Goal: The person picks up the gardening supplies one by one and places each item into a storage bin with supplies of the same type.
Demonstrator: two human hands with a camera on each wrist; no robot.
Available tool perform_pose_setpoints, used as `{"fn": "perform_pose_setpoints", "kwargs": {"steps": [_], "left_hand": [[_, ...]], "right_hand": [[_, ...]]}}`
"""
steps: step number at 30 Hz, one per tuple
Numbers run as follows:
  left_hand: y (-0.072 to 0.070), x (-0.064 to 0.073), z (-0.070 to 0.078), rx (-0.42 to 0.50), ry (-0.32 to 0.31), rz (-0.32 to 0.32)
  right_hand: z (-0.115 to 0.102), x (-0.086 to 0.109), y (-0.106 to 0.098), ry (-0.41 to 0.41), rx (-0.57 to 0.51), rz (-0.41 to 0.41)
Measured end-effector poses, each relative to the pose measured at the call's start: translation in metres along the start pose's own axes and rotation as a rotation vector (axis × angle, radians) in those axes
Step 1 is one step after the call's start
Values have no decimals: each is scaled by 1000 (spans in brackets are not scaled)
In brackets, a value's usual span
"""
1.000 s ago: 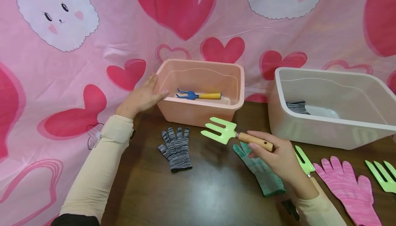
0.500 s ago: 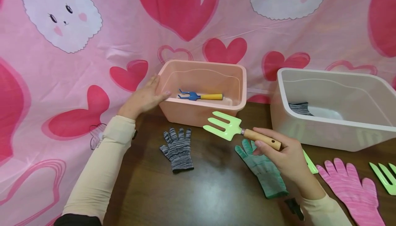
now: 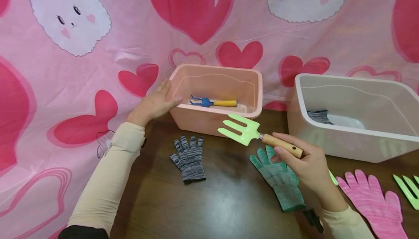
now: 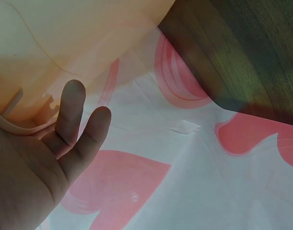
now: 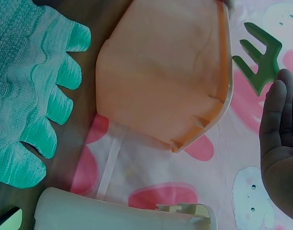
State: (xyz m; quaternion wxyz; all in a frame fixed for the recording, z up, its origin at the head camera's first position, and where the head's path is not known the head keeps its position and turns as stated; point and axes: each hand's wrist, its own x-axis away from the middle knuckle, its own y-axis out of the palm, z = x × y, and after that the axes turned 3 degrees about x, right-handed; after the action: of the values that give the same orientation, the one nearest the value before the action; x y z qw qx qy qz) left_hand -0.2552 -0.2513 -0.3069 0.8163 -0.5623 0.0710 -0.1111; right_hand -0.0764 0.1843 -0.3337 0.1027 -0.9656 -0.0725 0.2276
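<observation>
Right hand (image 3: 309,162) grips fork (image 3: 251,131), centre-right, partly masking peach bin (image 3: 199,120); left hand (image 3: 151,105), fingers extended, touches bin's left side. Green glove (image 3: 279,182) lies below fork, grey glove (image 3: 190,163) lower centre-left, white bin (image 3: 347,139) right.

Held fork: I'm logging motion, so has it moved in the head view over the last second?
Yes: against the pink bin, the held fork has risen in the picture toward the rim, and slightly right.
</observation>
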Motion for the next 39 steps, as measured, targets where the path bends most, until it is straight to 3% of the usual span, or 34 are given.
{"fn": "perform_pose_setpoints", "kwargs": {"steps": [9,18,28,36,39], "left_hand": [[-1,0,1,1,-5,-6],[0,1,1,4,-3,-6],[1,0,0,8,-3,6],[0,1,0,0,-7,2],[0,1,0,3,-7,3]], "right_hand": [[3,-2,1,-1,-12,22],[7,-7,6,9,72,64],[9,-11,10,8,19,76],[8,-16,14,97,71,139],[8,-19,14,102,36,136]]}}
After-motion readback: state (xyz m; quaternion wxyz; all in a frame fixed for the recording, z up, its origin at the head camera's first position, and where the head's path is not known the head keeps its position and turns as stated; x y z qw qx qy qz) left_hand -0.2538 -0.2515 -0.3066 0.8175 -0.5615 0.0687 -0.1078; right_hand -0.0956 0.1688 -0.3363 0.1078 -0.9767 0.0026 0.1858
